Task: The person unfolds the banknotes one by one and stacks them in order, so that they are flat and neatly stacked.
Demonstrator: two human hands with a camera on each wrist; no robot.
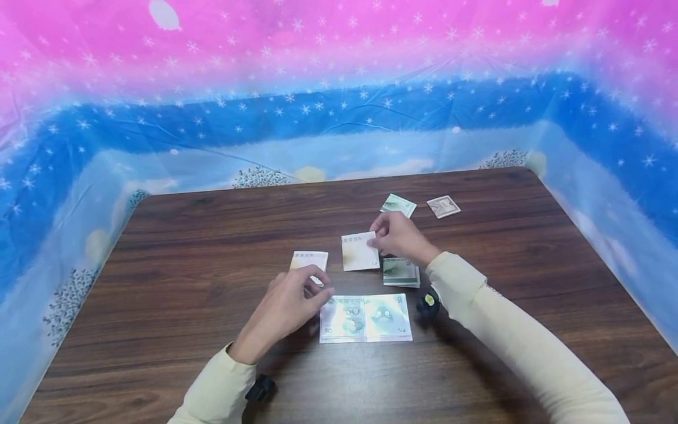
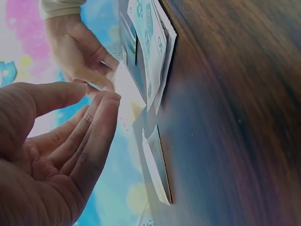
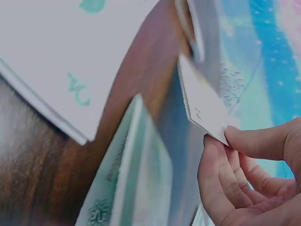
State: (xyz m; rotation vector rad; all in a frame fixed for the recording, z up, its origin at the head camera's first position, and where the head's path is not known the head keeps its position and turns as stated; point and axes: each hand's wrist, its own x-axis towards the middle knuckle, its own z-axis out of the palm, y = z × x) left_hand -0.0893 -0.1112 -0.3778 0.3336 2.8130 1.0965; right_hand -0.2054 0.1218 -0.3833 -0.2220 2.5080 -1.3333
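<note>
My right hand pinches the edge of a pale folded banknote between thumb and fingers. The right wrist view shows that folded note raised off the table. My left hand hovers with bent, loose fingers and holds nothing. In the left wrist view its thumb and fingertips come close together around air. Partly behind this hand lies another pale folded note. Between the hands, nearer me, sits a flat stack of notes marked 50, with a crease down its middle. A green folded note lies below the right hand.
Farther back on the dark wooden table are a green folded note and a brownish folded note. A patterned pink and blue cloth hangs around the table's far side and ends.
</note>
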